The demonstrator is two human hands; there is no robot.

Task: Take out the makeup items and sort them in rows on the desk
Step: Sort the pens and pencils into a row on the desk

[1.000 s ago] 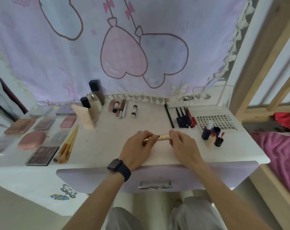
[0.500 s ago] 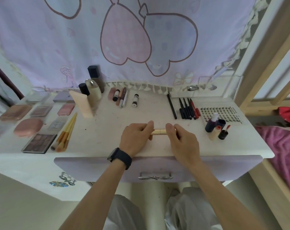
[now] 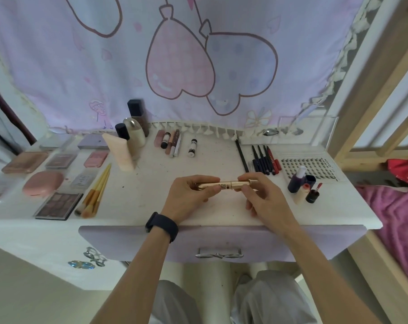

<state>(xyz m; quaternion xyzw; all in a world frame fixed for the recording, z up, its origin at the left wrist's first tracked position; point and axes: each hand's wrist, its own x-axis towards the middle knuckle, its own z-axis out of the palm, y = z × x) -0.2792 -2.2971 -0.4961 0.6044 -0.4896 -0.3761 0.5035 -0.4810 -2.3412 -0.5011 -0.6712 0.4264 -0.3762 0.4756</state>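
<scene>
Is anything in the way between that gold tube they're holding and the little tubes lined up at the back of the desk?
Nothing visible. The left hand and right hand grip the gold tube; only bare desk lies between it and the little tubes. The pencils lie off to the right.

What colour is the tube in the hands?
The tube is shiny gold with dark lettering, seen in the head view.

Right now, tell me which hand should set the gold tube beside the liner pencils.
Right, likely: the right hand pinches the gold tube at the end nearest the liner pencils, lying beyond it; the left hand would have to cross over.
</scene>
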